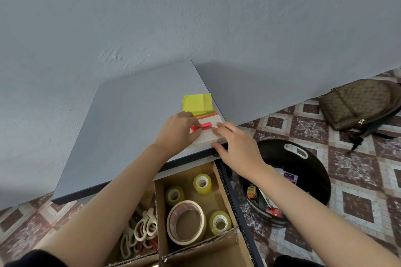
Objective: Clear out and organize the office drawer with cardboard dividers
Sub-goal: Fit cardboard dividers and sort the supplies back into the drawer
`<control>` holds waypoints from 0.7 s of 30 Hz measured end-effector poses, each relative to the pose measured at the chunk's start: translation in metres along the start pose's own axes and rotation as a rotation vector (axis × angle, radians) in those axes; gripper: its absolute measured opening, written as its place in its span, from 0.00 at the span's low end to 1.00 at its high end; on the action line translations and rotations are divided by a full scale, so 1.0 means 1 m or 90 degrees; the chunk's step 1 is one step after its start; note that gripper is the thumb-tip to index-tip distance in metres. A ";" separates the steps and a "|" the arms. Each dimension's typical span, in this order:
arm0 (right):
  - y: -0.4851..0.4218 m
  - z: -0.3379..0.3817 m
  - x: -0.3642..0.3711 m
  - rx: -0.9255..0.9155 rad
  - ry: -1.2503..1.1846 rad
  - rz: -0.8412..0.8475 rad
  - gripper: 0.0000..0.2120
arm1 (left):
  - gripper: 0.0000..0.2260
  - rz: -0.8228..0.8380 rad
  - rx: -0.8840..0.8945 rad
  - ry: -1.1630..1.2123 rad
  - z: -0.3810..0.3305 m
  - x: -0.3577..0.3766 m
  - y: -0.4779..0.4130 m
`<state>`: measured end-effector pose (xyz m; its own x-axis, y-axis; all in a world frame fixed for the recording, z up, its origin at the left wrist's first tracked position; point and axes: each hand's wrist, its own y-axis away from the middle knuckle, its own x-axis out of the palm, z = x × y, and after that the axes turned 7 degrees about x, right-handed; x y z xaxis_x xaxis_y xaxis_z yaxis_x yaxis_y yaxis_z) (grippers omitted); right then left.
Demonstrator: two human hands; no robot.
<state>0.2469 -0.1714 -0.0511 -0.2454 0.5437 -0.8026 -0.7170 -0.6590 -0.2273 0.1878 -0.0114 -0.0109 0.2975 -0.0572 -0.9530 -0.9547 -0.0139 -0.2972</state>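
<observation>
Nearest you, the drawer (238, 208) stands open. Its cardboard dividers (159, 212) already wall off the tape rolls (186, 222) on the right from the scissors (143, 227) on the left, so that part looks sorted.

Just past it, at the table's (130, 119) near right corner, both hands are on a white pad (207, 140). Your left hand (178, 131) has its fingers (196, 134) curled in, pinching a small pink piece (206, 125) that lies on top of the pad (clip or tab, too small to tell). Your right hand (240, 151) is released. Its fingers lie fairly straight across the pad's right side and the thumb sits at the pad's near edge, steadying it rather than gripping.

Here is the risk. The pad sits right at the table's lip, directly above the drawer, with the black bin (303, 171) just to the right. Pull that pink piece hard while the right hand only rests there, and I'd expect the pad to skate off the corner. It could drop among the tape or into the bin's rubbish. A slipped pinch could flick the pink piece the same way.

Farther on, the yellow sticky notes (197, 103) sit just beyond the pad, close to the table's right edge. A shove of the pad away from you could push them over onto the floor.
</observation>
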 end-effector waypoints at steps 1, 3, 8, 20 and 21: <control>0.000 0.000 0.000 0.000 0.000 0.000 0.20 | 0.10 0.003 -0.026 0.028 0.000 -0.001 -0.002; 0.001 0.000 0.000 0.002 0.002 0.001 0.20 | 0.09 0.023 -0.062 0.063 0.000 -0.006 -0.006; 0.000 0.001 -0.001 0.001 0.008 0.003 0.20 | 0.07 0.057 -0.063 0.079 0.001 -0.012 -0.013; -0.002 0.004 -0.009 0.025 0.013 0.029 0.22 | 0.15 -0.003 -0.099 0.126 0.001 -0.017 0.000; -0.004 0.006 -0.012 0.033 0.024 0.037 0.22 | 0.15 -0.008 -0.102 0.129 0.002 -0.018 0.001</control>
<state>0.2488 -0.1720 -0.0375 -0.2633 0.4840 -0.8345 -0.7352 -0.6608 -0.1512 0.1810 -0.0083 0.0059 0.3185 -0.2544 -0.9131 -0.9439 -0.1732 -0.2810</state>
